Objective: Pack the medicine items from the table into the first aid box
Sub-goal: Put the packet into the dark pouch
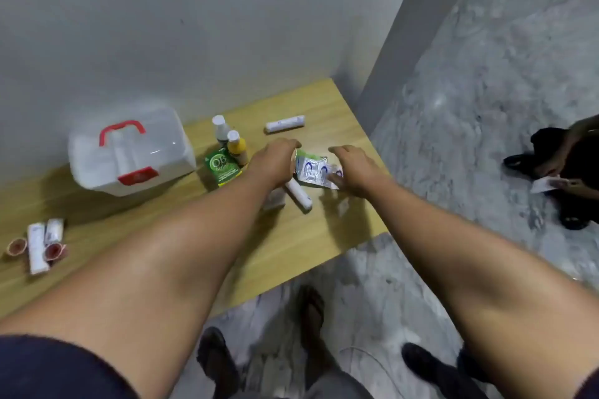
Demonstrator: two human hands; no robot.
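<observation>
The white first aid box [129, 155] with a red handle and red latch stands shut at the table's back left. My left hand [275, 162] and my right hand [353, 168] both hold silver blister packs [312, 170] just above the table, fingers curled on their edges. A white bandage roll [299, 194] lies under my left hand, another [285, 124] farther back. A yellow bottle [237, 147], a clear bottle [221, 129] and a green sachet [222, 168] sit between the box and my left hand. White tubes [43, 241] and small red rolls [53, 251] lie at the left.
The wooden table [181, 236] ends close to my right hand, with its right edge just beyond. Grey marble floor lies past it. Another person [564, 172] crouches at the far right on the floor. My feet show below the table's front edge.
</observation>
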